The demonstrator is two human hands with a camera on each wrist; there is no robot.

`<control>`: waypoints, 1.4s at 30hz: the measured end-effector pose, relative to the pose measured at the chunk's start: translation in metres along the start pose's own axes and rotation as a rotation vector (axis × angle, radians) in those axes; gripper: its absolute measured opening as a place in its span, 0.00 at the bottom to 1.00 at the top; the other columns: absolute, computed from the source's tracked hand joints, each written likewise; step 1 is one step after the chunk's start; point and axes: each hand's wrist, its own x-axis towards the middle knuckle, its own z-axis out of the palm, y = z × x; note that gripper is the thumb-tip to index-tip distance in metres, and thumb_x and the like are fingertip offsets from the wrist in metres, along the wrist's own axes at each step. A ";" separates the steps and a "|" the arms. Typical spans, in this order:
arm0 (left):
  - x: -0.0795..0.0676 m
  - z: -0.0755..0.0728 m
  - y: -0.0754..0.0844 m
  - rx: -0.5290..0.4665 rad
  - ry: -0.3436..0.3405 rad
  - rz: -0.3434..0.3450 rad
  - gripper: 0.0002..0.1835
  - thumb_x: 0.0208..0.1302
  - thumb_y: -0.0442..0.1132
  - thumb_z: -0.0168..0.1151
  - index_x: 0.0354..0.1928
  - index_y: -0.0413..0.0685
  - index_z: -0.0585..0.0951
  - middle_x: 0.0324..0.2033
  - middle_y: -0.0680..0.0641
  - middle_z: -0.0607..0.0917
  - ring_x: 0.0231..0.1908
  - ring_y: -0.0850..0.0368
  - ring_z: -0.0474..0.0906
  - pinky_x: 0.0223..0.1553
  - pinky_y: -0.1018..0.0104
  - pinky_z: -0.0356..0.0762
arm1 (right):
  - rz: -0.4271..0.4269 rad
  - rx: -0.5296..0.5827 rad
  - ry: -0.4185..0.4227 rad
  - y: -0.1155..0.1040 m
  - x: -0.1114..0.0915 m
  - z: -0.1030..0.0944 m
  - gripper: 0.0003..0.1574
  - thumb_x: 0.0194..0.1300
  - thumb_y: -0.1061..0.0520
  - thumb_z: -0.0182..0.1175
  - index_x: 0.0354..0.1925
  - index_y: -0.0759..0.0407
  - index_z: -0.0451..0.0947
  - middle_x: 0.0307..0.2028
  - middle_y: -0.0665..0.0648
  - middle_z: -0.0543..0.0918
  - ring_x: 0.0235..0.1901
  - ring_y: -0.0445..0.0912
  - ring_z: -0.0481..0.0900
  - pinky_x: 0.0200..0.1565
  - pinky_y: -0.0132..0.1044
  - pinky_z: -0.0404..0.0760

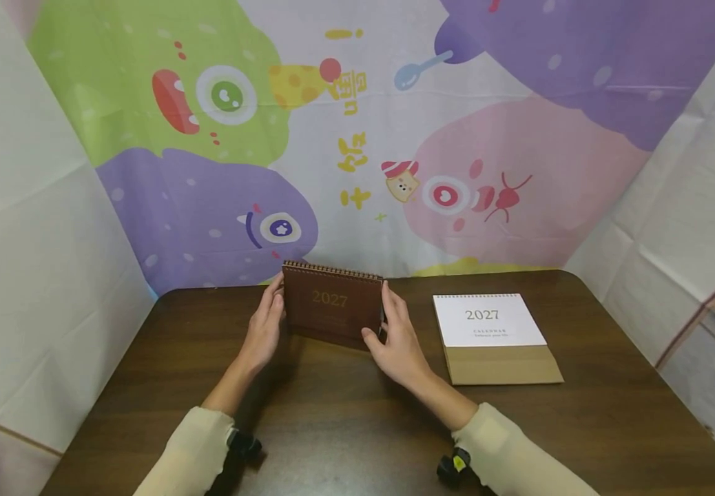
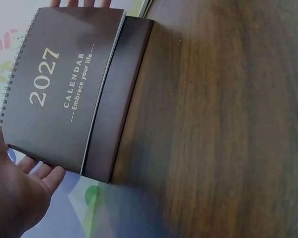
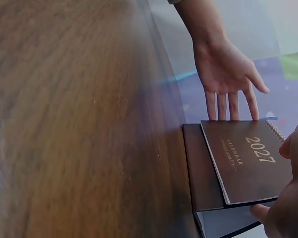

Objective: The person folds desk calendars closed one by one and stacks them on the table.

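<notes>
A dark brown spiral-bound desk calendar [image 1: 333,300] with "2027" in gold stands tilted back at the far side of the table. My left hand [image 1: 264,324] touches its left edge; seen from the right wrist, this left hand [image 3: 226,74] has its fingers straight and its thumb spread apart. At the opposite edge is my right hand [image 1: 397,341], fingers along the side and thumb near the lower front corner. To the right stands a white 2027 desk calendar [image 1: 488,320] on a tan base [image 1: 503,365].
The brown wooden table [image 1: 345,427] reaches back to a printed cloth backdrop [image 1: 357,241] with cartoon monsters. Pale cloth walls [image 1: 29,207] close in both sides. Black wrist devices [image 1: 246,444] sit at the cream sleeves [image 1: 187,451].
</notes>
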 end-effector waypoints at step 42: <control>0.036 0.015 -0.078 -0.075 -0.026 -0.024 0.32 0.91 0.66 0.39 0.90 0.86 0.49 0.91 0.69 0.49 0.93 0.57 0.45 0.93 0.43 0.46 | 0.015 -0.022 0.001 0.001 0.000 -0.012 0.63 0.77 0.63 0.64 0.93 0.58 0.37 0.91 0.71 0.51 0.88 0.69 0.58 0.80 0.63 0.74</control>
